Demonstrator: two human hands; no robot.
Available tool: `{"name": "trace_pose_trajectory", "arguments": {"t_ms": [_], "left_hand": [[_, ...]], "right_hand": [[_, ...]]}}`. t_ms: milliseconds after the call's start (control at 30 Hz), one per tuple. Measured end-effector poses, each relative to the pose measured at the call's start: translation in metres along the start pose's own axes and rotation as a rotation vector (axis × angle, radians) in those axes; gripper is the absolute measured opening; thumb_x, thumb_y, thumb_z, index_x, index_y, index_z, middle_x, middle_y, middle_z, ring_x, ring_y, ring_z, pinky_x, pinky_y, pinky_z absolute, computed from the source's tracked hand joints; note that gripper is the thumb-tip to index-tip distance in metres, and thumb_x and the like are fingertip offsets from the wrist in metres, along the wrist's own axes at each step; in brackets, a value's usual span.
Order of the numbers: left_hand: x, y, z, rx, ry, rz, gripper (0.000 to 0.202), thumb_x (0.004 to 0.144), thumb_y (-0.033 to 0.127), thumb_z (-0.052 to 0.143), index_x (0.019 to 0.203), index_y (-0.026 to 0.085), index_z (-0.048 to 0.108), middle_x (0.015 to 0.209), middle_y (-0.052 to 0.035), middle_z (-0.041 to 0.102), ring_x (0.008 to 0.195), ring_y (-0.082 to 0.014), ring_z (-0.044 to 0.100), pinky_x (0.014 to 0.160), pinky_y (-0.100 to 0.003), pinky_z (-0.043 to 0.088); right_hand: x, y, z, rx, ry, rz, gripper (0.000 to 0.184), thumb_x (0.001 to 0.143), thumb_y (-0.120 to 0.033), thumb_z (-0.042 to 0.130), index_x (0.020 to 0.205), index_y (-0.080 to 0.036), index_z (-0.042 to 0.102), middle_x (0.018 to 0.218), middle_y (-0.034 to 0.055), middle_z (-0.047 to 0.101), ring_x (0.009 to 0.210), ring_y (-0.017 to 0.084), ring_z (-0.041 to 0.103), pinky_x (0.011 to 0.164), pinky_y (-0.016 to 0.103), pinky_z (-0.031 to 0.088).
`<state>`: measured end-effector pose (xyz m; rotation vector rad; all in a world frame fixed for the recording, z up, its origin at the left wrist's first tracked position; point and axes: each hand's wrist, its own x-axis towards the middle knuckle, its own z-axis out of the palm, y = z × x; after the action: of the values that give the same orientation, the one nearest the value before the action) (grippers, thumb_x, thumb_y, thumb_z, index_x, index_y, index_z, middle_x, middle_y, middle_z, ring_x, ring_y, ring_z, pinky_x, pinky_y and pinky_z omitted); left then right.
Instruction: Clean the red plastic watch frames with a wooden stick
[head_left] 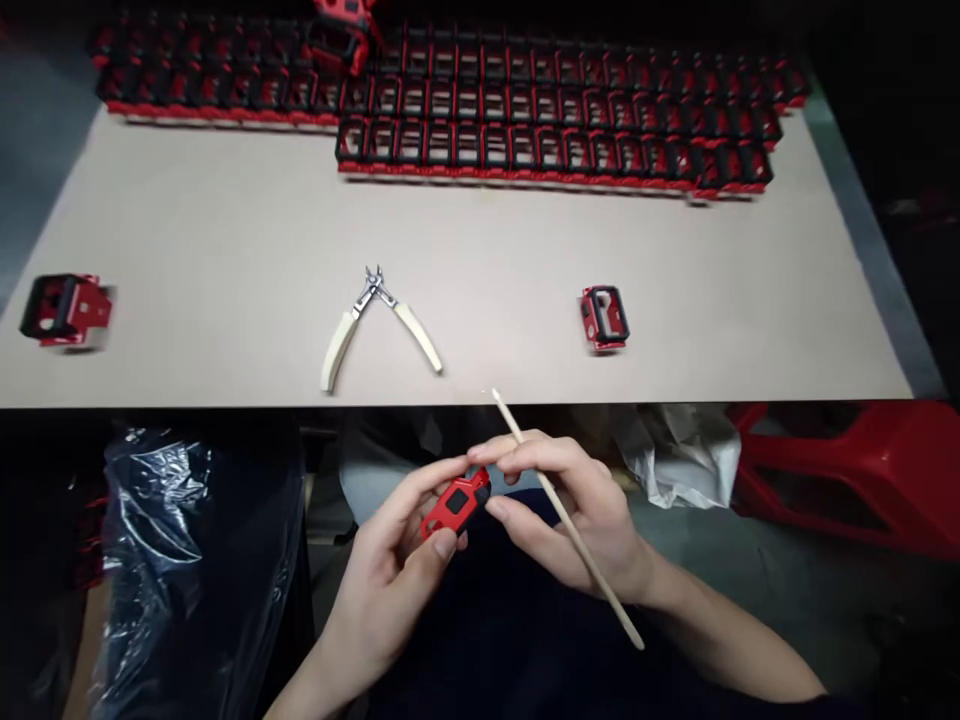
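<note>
My left hand [390, 570] grips a small red and black plastic part [455, 503], which is held up below the table's front edge. My right hand [581, 510] pinches a thin wooden stick [581, 540], and its fingertips reach the top of the part. The stick runs diagonally across that hand. Beyond my hands, side-cutting pliers [379, 325] with cream handles lie open on the beige table top [225, 220]. A similar part [604, 318] rests to their right, and another [66, 310] lies at the far left.
Several tightly packed rows of red and black parts [555, 130] line the back of the table. Below its front edge are a black plastic bag [169, 560] on the left, a crumpled white bag [686, 455], and a red plastic stool [840, 475] on the right.
</note>
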<state>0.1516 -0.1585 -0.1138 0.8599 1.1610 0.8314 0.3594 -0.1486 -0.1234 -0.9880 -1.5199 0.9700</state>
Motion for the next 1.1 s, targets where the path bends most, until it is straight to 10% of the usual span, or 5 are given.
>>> {"name": "trace_pose_trajectory", "arguments": {"t_ms": [500, 1100], "left_hand": [[-0.021, -0.009, -0.003, 0.043, 0.173, 0.033, 0.038, 0.092, 0.05, 0.084, 0.126, 0.032, 0.078, 0.096, 0.0007, 0.078, 0.073, -0.0135, 0.066, 0.073, -0.024, 0.057], [-0.026, -0.034, -0.007, 0.16, 0.146, 0.344, 0.063, 0.096, 0.005, 0.075, 0.143, 0.046, 0.07, 0.138, 0.0039, 0.079, 0.126, -0.0167, 0.076, 0.107, -0.024, 0.06]], "right_hand": [[-0.018, 0.003, 0.021, 0.089, 0.009, -0.033, 0.039, 0.091, -0.003, 0.078, 0.122, -0.026, 0.068, 0.107, 0.0072, 0.082, 0.1, 0.023, 0.081, 0.09, 0.04, 0.068], [-0.022, 0.003, 0.028, 0.281, 0.118, 0.193, 0.036, 0.089, -0.002, 0.081, 0.111, -0.028, 0.07, 0.109, 0.0037, 0.08, 0.091, 0.016, 0.076, 0.08, 0.03, 0.065]]}}
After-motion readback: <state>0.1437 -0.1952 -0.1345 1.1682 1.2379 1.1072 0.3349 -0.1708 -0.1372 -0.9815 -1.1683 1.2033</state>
